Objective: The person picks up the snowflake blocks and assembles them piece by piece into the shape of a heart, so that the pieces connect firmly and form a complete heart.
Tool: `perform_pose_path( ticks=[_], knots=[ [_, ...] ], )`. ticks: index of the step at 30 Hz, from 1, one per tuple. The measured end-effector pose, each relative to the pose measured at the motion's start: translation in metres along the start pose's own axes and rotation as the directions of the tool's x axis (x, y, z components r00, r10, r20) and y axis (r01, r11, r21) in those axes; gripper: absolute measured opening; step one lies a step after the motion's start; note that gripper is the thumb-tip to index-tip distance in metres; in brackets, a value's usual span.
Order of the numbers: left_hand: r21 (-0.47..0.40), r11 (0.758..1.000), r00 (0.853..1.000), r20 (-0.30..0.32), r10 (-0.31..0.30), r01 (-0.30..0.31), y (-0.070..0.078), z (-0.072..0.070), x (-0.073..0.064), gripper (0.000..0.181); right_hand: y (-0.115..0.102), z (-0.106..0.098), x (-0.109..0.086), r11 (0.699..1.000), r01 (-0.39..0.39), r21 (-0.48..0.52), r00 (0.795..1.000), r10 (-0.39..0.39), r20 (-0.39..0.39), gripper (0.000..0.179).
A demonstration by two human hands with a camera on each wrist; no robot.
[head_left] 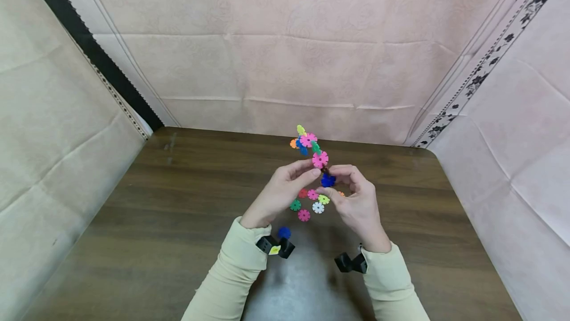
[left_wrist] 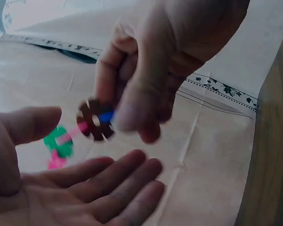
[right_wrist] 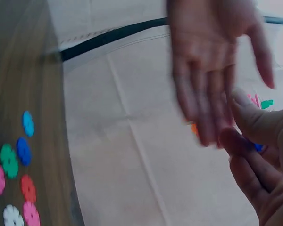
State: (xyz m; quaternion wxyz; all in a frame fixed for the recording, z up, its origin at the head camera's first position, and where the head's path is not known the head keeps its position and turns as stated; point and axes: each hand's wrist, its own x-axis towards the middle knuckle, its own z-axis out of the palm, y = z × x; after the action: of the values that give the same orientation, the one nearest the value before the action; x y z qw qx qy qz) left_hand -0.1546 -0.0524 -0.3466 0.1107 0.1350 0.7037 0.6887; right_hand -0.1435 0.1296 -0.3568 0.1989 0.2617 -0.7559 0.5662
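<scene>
A chain of interlocking flower-shaped plastic discs is held up above the table. Its lower end is a dark blue disc (head_left: 328,180), pinched between the thumb and fingers of my right hand (head_left: 357,200). A brown disc (left_wrist: 95,120) joins the blue one, followed by a pink disc (head_left: 320,159) and a green disc (head_left: 316,147). Further pink, blue, orange and yellow-green discs form the far end. My left hand (head_left: 287,185) is beside the chain, its palm and fingers spread apart from the discs in the left wrist view.
Several loose discs lie on the wooden table (head_left: 200,202) below the hands, among them a white disc (head_left: 318,207), a green disc (head_left: 295,205) and a pink disc (head_left: 304,215). A blue disc (head_left: 284,233) lies near the left wrist. Pale cloth (head_left: 276,73) hangs around the table.
</scene>
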Motion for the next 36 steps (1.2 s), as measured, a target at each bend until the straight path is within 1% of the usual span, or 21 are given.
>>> perform_pose_path(
  ticks=[2,3,5,7,8,10,13,16,18,20,22,25,27,28,29,30,32,33,34,36],
  knots=[
    [0.01,0.999,0.999,-0.027,0.045,-0.045,0.001,0.002,0.0,0.045,0.008,0.003,0.0,0.995,0.074,-0.068,0.997,-0.075,-0.005,0.044],
    [-0.004,0.998,0.997,-0.035,0.067,-0.067,0.001,0.004,0.0,0.043,0.015,0.004,-0.001,0.989,0.115,-0.097,0.993,-0.117,-0.008,0.045],
    [-0.034,0.995,0.995,-0.051,0.09,-0.092,0.001,0.006,0.001,0.04,0.026,0.007,0.0,0.968,0.195,-0.155,0.98,-0.198,-0.004,0.048],
    [-0.063,0.993,0.993,-0.064,0.099,-0.103,0.001,0.008,0.002,0.039,0.036,0.008,0.0,0.944,0.263,-0.201,0.964,-0.267,0.006,0.051],
    [-0.076,0.992,0.992,-0.074,0.1,-0.105,0.001,0.008,0.002,0.038,0.039,0.009,0.001,0.934,0.287,-0.215,0.957,-0.291,0.013,0.053],
    [-0.092,0.99,0.991,-0.098,0.094,-0.104,0.001,0.009,0.003,0.036,0.04,0.009,0.001,0.923,0.312,-0.227,0.949,-0.313,0.032,0.058],
    [-0.102,0.99,0.987,-0.136,0.086,-0.1,0.0,0.009,0.003,0.033,0.039,0.009,0.001,0.921,0.316,-0.227,0.948,-0.313,0.047,0.067],
    [-0.123,0.987,0.986,-0.144,0.084,-0.102,-0.001,0.007,0.004,0.032,0.038,0.009,0.0,0.929,0.302,-0.213,0.953,-0.297,0.058,0.07],
    [-0.146,0.983,0.985,-0.147,0.091,-0.112,-0.002,0.005,0.004,0.03,0.038,0.007,0.0,0.943,0.275,-0.189,0.961,-0.268,0.063,0.068],
    [-0.171,0.977,0.982,-0.155,0.105,-0.131,-0.004,0.003,0.005,0.029,0.039,0.005,-0.001,0.96,0.235,-0.152,0.972,-0.228,0.063,0.064],
    [-0.2,0.968,0.978,-0.173,0.118,-0.152,-0.006,-0.001,0.005,0.028,0.041,0.001,-0.003,0.976,0.18,-0.122,0.983,-0.174,0.057,0.055],
    [-0.224,0.959,0.969,-0.211,0.125,-0.172,-0.007,-0.007,0.005,0.027,0.048,-0.005,-0.004,0.99,0.061,-0.131,0.997,-0.054,0.054,0.036],
    [-0.249,0.952,0.966,-0.229,0.12,-0.178,-0.007,-0.01,0.005,0.027,0.055,-0.008,-0.005,0.983,-0.051,-0.177,0.995,0.065,0.074,0.026],
    [-0.264,0.948,0.965,-0.235,0.116,-0.178,-0.007,-0.011,0.005,0.027,0.059,-0.009,-0.006,0.973,-0.107,-0.207,0.987,0.128,0.092,0.024],
    [-0.278,0.944,0.965,-0.238,0.113,-0.179,-0.007,-0.012,0.005,0.028,0.064,-0.009,-0.006,0.956,-0.16,-0.244,0.974,0.194,0.119,0.023],
    [-0.293,0.94,0.965,-0.241,0.106,-0.176,-0.008,-0.012,0.006,0.03,0.07,-0.008,-0.007,0.936,-0.211,-0.281,0.954,0.26,0.149,0.024],
    [-0.321,0.931,0.966,-0.239,0.096,-0.172,-0.008,-0.013,0.006,0.033,0.08,-0.005,-0.01,0.885,-0.287,-0.366,0.901,0.38,0.21,0.027],
    [-0.334,0.927,0.967,-0.239,0.091,-0.17,-0.008,-0.013,0.007,0.035,0.085,-0.001,-0.012,0.86,-0.307,-0.407,0.873,0.424,0.239,0.029],
    [-0.348,0.922,0.968,-0.237,0.086,-0.168,-0.009,-0.013,0.007,0.035,0.09,0.003,-0.013,0.842,-0.311,-0.441,0.848,0.456,0.272,0.03],
    [-0.384,0.909,0.969,-0.234,0.076,-0.164,-0.009,-0.013,0.007,0.035,0.098,0.012,-0.017,0.811,-0.308,-0.497,0.799,0.504,0.327,0.033]
  ],
)
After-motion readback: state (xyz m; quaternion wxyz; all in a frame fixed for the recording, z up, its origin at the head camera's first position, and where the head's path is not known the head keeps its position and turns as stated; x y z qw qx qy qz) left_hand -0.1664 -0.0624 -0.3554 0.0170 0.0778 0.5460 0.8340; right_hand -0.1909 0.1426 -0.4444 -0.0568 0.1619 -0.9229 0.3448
